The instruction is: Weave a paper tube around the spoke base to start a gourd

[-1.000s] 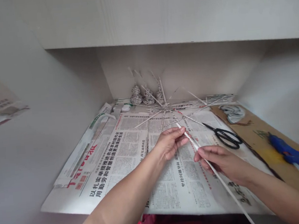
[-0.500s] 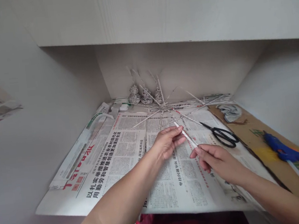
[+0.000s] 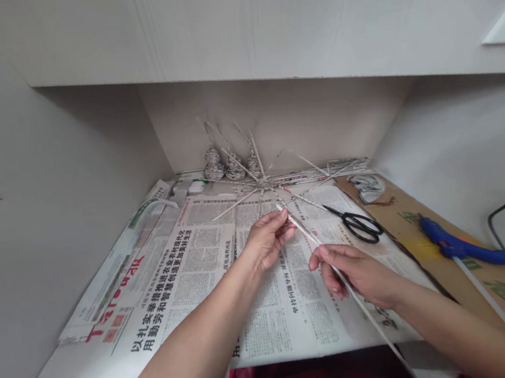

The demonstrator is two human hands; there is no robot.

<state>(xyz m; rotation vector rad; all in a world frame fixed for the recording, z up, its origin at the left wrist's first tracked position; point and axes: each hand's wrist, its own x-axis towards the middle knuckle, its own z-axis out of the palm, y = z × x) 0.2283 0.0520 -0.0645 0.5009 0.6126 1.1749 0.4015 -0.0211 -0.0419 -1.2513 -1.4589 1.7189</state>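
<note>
A thin rolled-paper stick (image 3: pixel 302 229) runs between my two hands, with its far tip just past my left fingers. My left hand (image 3: pixel 270 240) pinches it near that tip. Lower down, my right hand (image 3: pixel 354 273) has thumb and forefinger closed on the same stick, whose long tail slopes toward the bottom edge. Just beyond my left hand, a star of crossed newspaper sticks (image 3: pixel 263 183) spreads from a woven centre. Black-handled scissors (image 3: pixel 359 226) lie on the newspaper (image 3: pixel 187 298) to the right.
Three gourd-shaped woven paper pieces (image 3: pixel 214 168) stand by the back wall. A bundle of paper sticks (image 3: pixel 347 166) lies at the back right. On cardboard (image 3: pixel 409 241) at right are a blue glue gun (image 3: pixel 459 245) and a crumpled bag (image 3: pixel 367 188). A shelf edge (image 3: pixel 232 78) overhangs.
The view has turned slightly right, so everything sits further left. My hands keep their hold on the stick, and its tail below my right hand now shows more clearly.
</note>
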